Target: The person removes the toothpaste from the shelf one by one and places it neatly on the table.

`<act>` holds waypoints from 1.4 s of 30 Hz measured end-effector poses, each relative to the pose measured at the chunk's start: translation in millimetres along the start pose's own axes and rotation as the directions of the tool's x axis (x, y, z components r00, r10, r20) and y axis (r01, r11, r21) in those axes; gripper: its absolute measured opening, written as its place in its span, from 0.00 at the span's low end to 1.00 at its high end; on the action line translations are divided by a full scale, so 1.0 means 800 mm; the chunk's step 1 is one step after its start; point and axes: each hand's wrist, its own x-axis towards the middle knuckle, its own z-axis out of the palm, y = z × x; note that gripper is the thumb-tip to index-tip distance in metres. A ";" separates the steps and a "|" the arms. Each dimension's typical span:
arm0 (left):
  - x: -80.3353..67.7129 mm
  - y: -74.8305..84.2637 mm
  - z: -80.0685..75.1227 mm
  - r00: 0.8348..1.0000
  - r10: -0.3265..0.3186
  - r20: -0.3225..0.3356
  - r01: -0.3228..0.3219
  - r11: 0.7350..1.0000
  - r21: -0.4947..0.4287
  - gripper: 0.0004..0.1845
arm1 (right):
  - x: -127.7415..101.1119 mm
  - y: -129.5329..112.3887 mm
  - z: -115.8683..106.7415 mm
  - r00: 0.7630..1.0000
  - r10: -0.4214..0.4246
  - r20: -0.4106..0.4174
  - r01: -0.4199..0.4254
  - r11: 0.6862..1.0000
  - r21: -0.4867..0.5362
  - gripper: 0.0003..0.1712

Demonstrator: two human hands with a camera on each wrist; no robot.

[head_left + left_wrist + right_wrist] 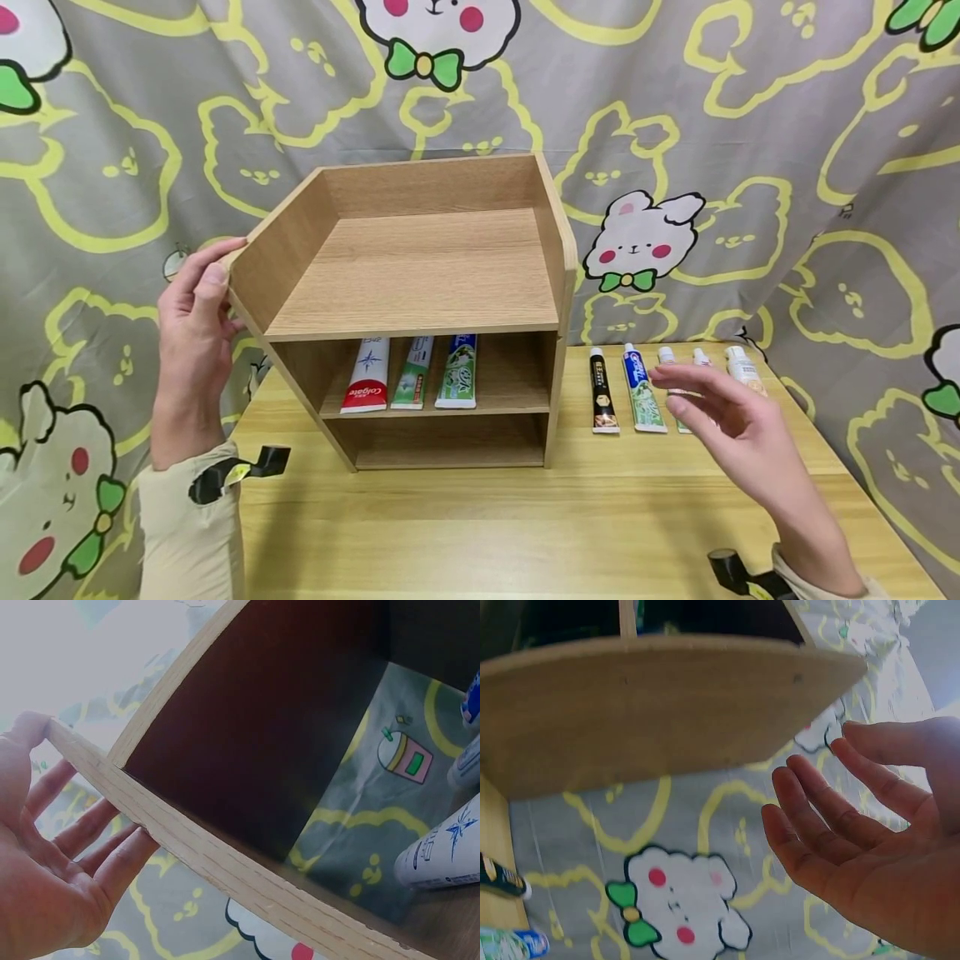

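A wooden desktop shelf (420,275) stands on the table, its top tray above two lower levels. My left hand (193,321) pinches the shelf's left side panel, thumb on one face and fingers on the other, as the left wrist view shows. On the middle level lie a red-and-white Colgate toothpaste tube (367,375), a green-and-white tube (412,375) and a blue-and-green tube (458,375). My right hand (738,429) hovers to the right of the shelf, fingers slightly bent and holding nothing. It partly covers some tubes behind it.
Right of the shelf, a black toothpaste tube (602,392), another blue-and-green tube (643,392) and several white tubes, one a thick white tube (744,371), lie in a row on the wooden table (465,533). A patterned grey curtain (750,150) hangs behind.
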 end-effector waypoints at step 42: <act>-0.001 -0.001 0.001 1.000 -0.004 -0.008 0.004 0.999 -0.034 0.19 | 0.037 -0.019 0.221 0.988 -0.111 0.109 0.129 0.975 -0.180 0.19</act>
